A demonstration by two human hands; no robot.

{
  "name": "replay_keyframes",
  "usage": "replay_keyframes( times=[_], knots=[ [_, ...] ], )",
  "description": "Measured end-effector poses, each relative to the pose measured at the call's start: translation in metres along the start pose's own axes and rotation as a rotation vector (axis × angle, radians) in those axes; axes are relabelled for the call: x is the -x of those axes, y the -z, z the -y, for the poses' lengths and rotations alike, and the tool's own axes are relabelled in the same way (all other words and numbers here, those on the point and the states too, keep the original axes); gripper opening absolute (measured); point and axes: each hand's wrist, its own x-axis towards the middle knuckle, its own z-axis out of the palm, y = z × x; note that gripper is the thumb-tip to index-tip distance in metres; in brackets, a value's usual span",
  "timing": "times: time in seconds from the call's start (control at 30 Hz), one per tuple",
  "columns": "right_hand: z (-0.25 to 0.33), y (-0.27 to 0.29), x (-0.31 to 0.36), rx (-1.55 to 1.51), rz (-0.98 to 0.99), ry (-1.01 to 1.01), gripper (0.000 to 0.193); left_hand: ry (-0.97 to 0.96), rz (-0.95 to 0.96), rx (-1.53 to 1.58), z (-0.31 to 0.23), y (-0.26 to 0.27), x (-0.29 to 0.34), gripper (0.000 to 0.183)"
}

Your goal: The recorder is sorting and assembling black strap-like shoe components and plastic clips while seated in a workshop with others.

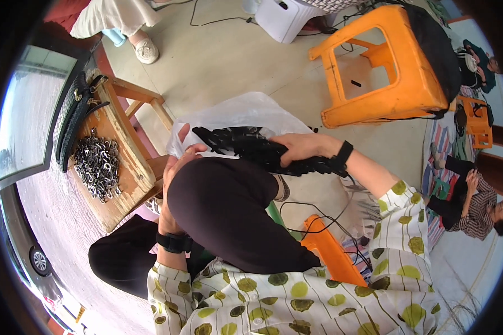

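A bundle of black straps (246,146) lies across the far side of my raised knee. My right hand (302,148) is closed over its right part, the fingers wrapped round the straps. Beyond the knee spreads a translucent white plastic bag (251,106). My left hand (179,162) is at the bag's left edge, with bag film between its parted fingers and thumb. Part of that hand is hidden behind my knee. The left end of the bundle comes close to the left fingertips.
To the left, a worn wooden stool (134,178) carries a pile of metal clasps (98,164) and more black straps (75,120). An orange plastic stool (385,67) stands at far right. Black cables (296,215) run near my knee. Other people sit at the right; another person's foot (145,50) shows at far left.
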Motion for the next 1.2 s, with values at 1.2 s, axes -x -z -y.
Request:
replay_keyframes(
  times=[1.2],
  knots=[
    [-0.213,-0.025,-0.097,0.147,-1.377,-0.190,0.080,-0.150,-0.437,-0.522,-0.004,-0.020,0.006,0.024]
  ],
)
